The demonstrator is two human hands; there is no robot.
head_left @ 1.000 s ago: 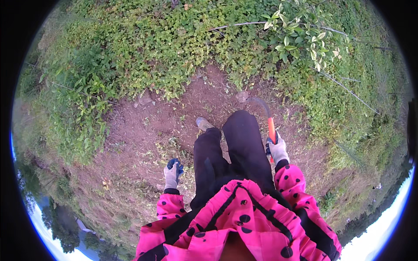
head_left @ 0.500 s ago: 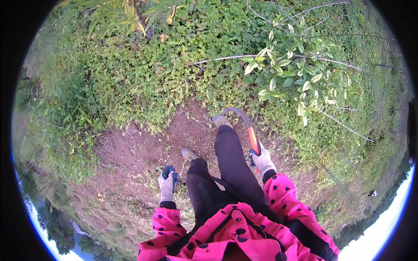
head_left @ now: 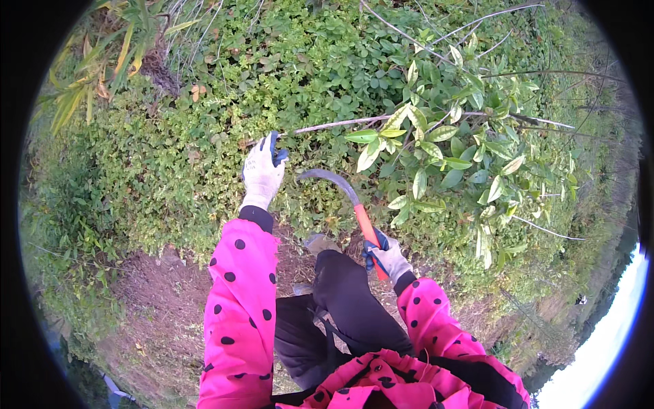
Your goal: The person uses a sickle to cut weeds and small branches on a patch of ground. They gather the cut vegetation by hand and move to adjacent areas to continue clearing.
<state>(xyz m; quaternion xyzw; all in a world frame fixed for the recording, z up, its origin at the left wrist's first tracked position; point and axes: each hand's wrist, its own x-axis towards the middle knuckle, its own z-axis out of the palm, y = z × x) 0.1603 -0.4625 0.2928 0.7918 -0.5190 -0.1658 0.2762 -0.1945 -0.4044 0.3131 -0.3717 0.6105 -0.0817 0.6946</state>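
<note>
My left hand, in a white glove with blue fingertips, reaches forward into the low green plants and touches the near end of a thin bare branch. My right hand, gloved the same way, is shut on the orange handle of a sickle. The sickle's curved dark blade arcs left, just right of my left hand. The branch leads right into a leafy shrub. Both sleeves are pink with black dots.
Dense low green ground cover fills the area ahead. Bare brown soil lies at my lower left around my dark trousers and shoe. Yellowing grass blades stand at the upper left. More thin branches cross the upper right.
I have stepped forward from the bare soil to the plants. My left hand rose from beside my leg up to the branch. The sickle swung up and forward.
</note>
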